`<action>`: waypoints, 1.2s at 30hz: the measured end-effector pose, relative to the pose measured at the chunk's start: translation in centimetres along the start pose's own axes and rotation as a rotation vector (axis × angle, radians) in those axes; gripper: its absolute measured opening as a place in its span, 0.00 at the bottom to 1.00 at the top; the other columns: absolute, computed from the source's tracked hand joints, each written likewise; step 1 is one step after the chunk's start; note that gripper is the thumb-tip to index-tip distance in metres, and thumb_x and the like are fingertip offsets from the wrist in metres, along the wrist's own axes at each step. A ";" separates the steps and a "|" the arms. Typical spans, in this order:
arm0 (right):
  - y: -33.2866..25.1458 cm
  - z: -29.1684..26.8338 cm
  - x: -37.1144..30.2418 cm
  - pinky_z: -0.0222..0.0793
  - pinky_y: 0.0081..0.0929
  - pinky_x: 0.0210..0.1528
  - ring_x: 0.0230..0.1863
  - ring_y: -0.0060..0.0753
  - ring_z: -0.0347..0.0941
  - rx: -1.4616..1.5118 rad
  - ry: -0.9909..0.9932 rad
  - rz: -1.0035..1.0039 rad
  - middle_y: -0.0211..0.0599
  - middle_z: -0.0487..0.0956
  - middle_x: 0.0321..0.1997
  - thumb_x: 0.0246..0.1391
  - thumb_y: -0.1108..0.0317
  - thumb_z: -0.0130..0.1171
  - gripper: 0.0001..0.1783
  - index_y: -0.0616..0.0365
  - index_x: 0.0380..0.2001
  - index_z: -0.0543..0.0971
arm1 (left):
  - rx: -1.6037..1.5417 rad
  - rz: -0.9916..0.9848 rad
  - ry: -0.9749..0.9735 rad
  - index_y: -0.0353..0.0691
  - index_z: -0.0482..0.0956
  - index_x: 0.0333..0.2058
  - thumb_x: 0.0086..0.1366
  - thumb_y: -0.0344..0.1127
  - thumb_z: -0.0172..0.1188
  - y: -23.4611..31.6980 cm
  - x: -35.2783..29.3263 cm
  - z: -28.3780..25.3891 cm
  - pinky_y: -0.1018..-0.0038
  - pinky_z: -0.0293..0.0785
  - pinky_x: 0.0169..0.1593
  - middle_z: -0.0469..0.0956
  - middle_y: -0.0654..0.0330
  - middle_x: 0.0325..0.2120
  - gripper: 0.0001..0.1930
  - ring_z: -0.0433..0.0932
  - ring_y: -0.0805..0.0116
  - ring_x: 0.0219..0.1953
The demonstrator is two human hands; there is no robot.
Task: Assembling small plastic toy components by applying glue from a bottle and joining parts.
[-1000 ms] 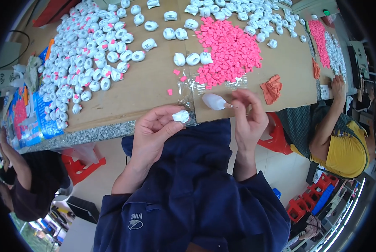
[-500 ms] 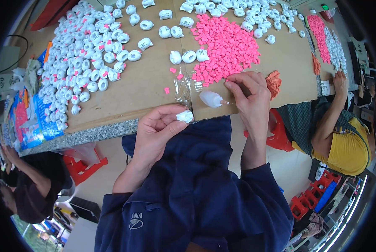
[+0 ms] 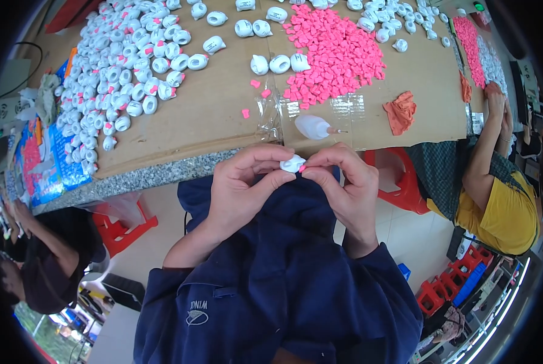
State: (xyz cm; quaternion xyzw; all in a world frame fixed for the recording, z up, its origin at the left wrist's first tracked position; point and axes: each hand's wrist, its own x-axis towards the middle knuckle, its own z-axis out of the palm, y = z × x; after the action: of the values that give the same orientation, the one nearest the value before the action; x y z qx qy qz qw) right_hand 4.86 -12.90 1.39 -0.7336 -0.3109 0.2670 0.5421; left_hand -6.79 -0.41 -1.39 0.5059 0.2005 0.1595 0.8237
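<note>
Position: white piece [image 3: 291,164] is held off the surface, in front of the near edge of the desk [image 3: 139,175], in the left grip [image 3: 241,182]. That grip is narrow, thumb and forefinger pinched on the piece. Right grip [image 3: 346,182] is narrow too, holding a small pink piece [image 3: 302,168] at the right side of the white one. Contact looks likely; fingertips hide part of the join, so cannot tell how well the faces meet.

Handling notes (judgement): hold the left pinch steady and let the right one alone make fine adjustments. Pinch the pink piece by its outer edge, leaving the meeting face free. Line up first, then press straight with light, even force; a sideways slip would probably leave it crooked.

Surroundings: white bottle [image 3: 312,127] lies on its side just beyond the hands, thin tip pointing right; worth minding with the right knuckles. Pink pile [image 3: 335,57] lies farther back, crumpled orange cloth [image 3: 400,113] to the right.
</note>
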 end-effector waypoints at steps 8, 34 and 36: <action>0.2 -0.3 0.2 0.62 0.18 0.28 0.25 0.20 0.68 -0.073 -0.027 -0.007 0.33 0.76 0.25 0.38 0.78 0.64 0.07 0.63 0.25 0.78 | 0.123 0.037 -0.052 0.32 0.78 0.35 0.52 0.20 0.60 -0.1 0.1 -0.4 0.78 0.74 0.44 0.77 0.56 0.37 0.10 0.77 0.71 0.38; 1.0 2.7 -0.3 0.62 0.21 0.34 0.30 0.26 0.68 -0.030 0.120 -0.116 0.34 0.76 0.25 0.39 0.80 0.63 0.07 0.65 0.25 0.77 | 0.484 0.167 -0.026 0.36 0.80 0.31 0.50 0.23 0.63 1.7 0.4 -1.5 0.76 0.73 0.40 0.79 0.56 0.32 0.08 0.79 0.67 0.35; 0.7 2.9 0.0 0.62 0.20 0.34 0.30 0.26 0.68 -0.018 0.142 -0.093 0.34 0.75 0.25 0.38 0.80 0.63 0.07 0.65 0.25 0.77 | 0.539 0.243 -0.038 0.36 0.80 0.32 0.50 0.22 0.62 2.1 1.0 -2.1 0.77 0.73 0.41 0.79 0.56 0.33 0.08 0.78 0.67 0.36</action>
State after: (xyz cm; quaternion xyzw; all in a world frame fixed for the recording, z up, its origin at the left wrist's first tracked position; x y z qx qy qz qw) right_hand 2.83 -11.24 -0.03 -0.7404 -0.3075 0.1860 0.5681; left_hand -7.09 2.57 -0.58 0.7296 0.1580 0.1886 0.6380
